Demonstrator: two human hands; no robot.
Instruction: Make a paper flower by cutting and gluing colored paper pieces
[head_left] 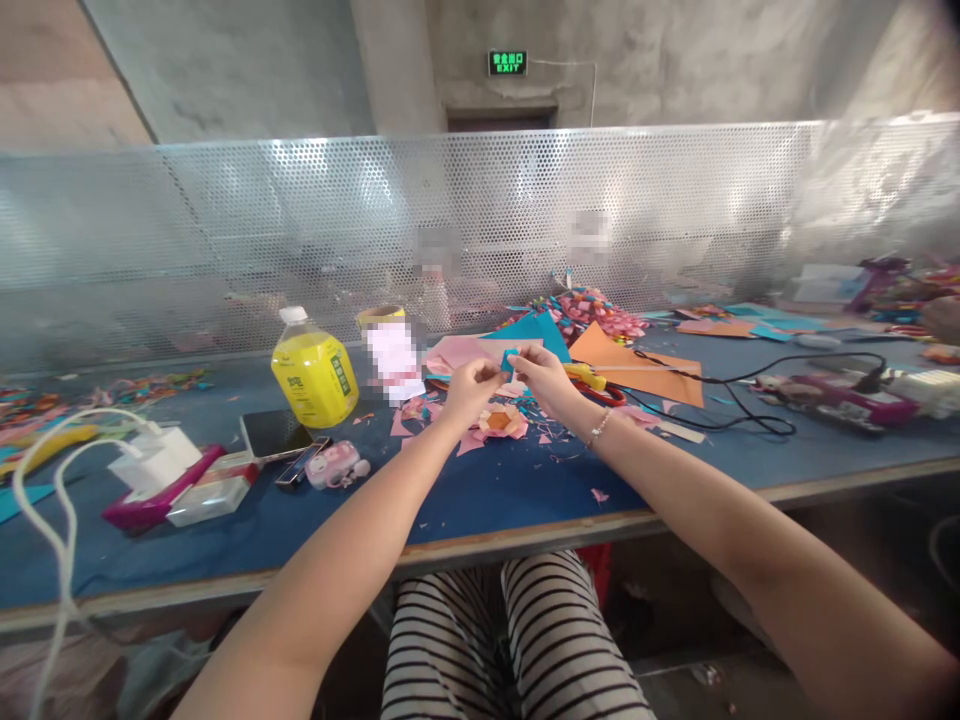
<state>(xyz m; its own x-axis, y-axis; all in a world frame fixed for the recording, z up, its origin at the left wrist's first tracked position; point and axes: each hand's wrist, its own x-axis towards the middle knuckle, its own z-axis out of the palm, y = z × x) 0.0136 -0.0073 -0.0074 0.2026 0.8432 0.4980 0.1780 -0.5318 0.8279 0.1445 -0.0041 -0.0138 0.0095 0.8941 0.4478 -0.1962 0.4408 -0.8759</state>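
Note:
Both hands meet over the middle of the table, pinching a small blue piece of paper (pixel 509 361) between them. The fingers of my left hand (pixel 476 388) close on its left side. From the right, my right hand (pixel 541 377) grips it with thumb and fingers. Below them lies a pink and orange folded paper piece (pixel 501 421) among pink scraps. Behind the hands are a pink paper sheet (pixel 457 353) and a blue paper sheet (pixel 546 332). A yellow-handled tool (pixel 585 376), partly hidden, lies just right of my right hand.
A yellow-labelled bottle (pixel 313 372) stands left of the hands, near a dark phone (pixel 274 435) and a pink case (pixel 335 465). Purple power strips (pixel 161 498) with cables lie at both sides. Orange paper (pixel 652 372) is at right. A perforated metal screen (pixel 480 200) runs behind.

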